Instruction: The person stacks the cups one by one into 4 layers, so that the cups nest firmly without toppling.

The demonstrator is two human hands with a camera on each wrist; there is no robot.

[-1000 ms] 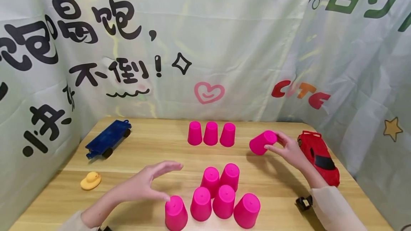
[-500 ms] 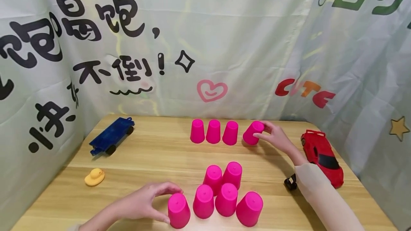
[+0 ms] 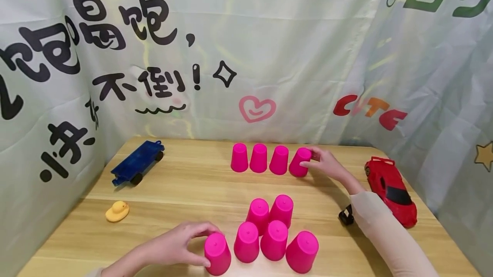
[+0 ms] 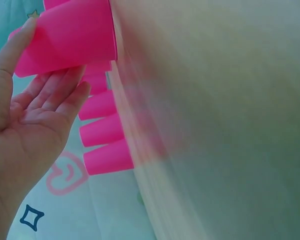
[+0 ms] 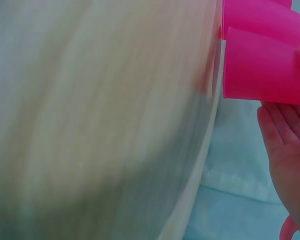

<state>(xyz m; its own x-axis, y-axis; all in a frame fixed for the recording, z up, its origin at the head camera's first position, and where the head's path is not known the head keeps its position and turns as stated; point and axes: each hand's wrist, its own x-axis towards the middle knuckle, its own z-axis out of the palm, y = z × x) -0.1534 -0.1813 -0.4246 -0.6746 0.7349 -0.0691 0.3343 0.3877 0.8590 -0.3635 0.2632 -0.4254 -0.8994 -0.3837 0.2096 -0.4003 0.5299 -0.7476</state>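
Note:
Near the table's front edge, my left hand (image 3: pixel 181 245) holds an upside-down pink cup (image 3: pixel 217 253) by its side, thumb and fingers on either side; the left wrist view shows the thumb on this cup (image 4: pixel 70 40). At the back, my right hand (image 3: pixel 329 166) grips another pink cup (image 3: pixel 299 163), slightly tilted, at the right end of a row. Three upright pink cups (image 3: pixel 259 158) stand to its left. Close to the left hand's cup are several more inverted pink cups (image 3: pixel 274 240), with a front-right one (image 3: pixel 302 252) a little apart.
On the wooden table (image 3: pixel 185 191) lie a blue toy trailer (image 3: pixel 138 163) at back left and a yellow rubber duck (image 3: pixel 117 212) below it. A red toy car (image 3: pixel 390 191) stands at the right, beside my right forearm. A printed curtain (image 3: pixel 300 63) encloses the table.
My right hand has brought its cup leftward to the end of the back row and turned it more upright. The left hand has come down and taken hold of the front-left cup.

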